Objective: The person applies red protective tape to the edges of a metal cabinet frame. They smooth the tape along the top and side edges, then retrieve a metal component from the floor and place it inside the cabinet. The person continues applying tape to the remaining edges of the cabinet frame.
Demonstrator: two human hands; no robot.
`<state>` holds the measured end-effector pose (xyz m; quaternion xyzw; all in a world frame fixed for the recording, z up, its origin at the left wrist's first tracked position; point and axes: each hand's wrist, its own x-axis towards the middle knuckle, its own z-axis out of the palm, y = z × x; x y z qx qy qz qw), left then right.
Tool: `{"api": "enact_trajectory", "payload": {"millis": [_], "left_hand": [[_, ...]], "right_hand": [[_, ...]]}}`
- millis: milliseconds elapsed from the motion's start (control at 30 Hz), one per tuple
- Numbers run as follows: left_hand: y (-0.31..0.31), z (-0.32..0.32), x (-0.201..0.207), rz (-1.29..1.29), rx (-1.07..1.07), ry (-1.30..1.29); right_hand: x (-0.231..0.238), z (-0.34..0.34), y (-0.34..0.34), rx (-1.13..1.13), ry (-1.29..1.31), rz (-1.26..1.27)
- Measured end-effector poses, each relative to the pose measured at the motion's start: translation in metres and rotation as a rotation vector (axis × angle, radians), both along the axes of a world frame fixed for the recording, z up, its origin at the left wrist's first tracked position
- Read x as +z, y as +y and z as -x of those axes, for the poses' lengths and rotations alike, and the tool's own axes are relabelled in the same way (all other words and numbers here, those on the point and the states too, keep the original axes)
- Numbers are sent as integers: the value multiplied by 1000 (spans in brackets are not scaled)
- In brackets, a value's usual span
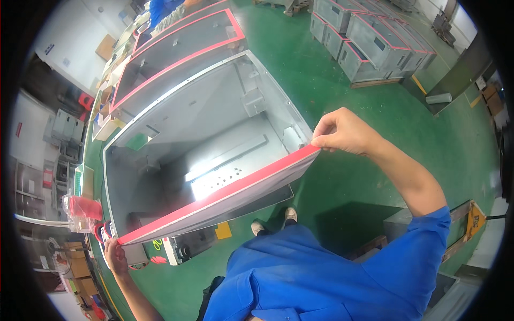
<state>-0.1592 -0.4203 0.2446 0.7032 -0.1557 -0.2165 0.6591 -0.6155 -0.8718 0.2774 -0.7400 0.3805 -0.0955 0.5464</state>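
Note:
A large grey metal enclosure (211,101) lies in front of me with its open side up. Red tape (225,191) runs along its near rim from corner to corner. At the right corner my right hand (345,131) pinches the tape's end between thumb and fingers. My left hand (115,257) is closed on the other end, at the near left corner. The other rims of this enclosure are bare grey metal. Inside it are a long rail, a lit plate with several small holes and small brackets.
Behind it stand more enclosures (184,45) with red-taped rims, and a person in blue (160,12) at the far end. Stacked grey enclosures (375,40) sit at the far right. Bagged red rolls (85,207) lie at the left. A yellow-and-wood frame (473,222) stands at the right.

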Motion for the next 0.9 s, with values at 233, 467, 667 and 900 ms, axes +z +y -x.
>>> {"api": "enact_trajectory", "payload": {"millis": [233, 467, 667, 900], "left_hand": [[4, -6, -6, -37, -6, -130], [-2, -2, -3, -34, 9, -90], [12, -10, -17, -108, 12, -283], [10, -7, -12, -75, 3, -192]], "right_hand": [[1, 0, 1, -7, -15, 5], [1, -1, 1, -19, -10, 14], [6, -6, 5, -28, 30, 33], [1, -3, 11, -30, -4, 146]]}}
